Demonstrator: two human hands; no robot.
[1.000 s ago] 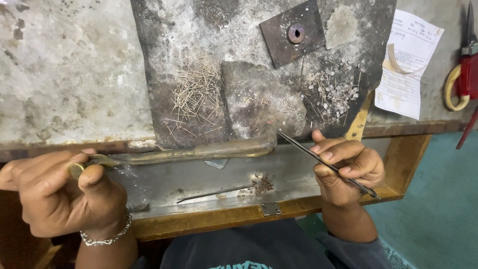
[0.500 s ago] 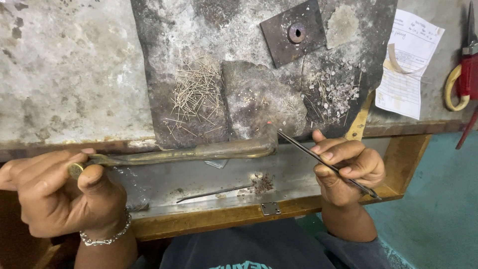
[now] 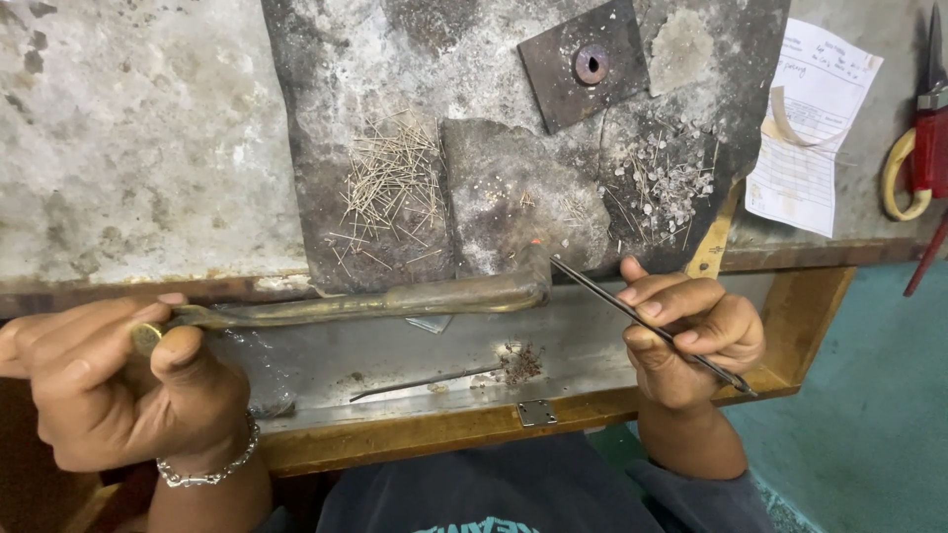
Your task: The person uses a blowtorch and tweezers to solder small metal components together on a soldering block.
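Note:
My left hand (image 3: 118, 390) grips the near end of a long curved brass blowpipe (image 3: 395, 299), whose bent tip (image 3: 536, 259) rests at the front edge of a dark scorched metal sheet (image 3: 326, 197). A tiny glow shows at that tip. My right hand (image 3: 686, 336) holds thin dark tweezers (image 3: 632, 314) in a pen grip, their point close beside the blowpipe tip. A pile of fine wire bits (image 3: 390, 188) lies on the sheet to the left, and small silvery pieces (image 3: 667, 183) lie to the right.
A square metal plate with a round hole (image 3: 585, 64) sits at the back. An open drawer (image 3: 444, 360) below the bench edge holds a thin rod (image 3: 425, 382) and debris. A paper slip (image 3: 810, 128), red-handled shears (image 3: 928, 138) and a brass strip (image 3: 713, 242) lie at right.
The blowpipe tip and tweezers point stay at the same spot on the sheet's front edge. Both hands are nearly still.

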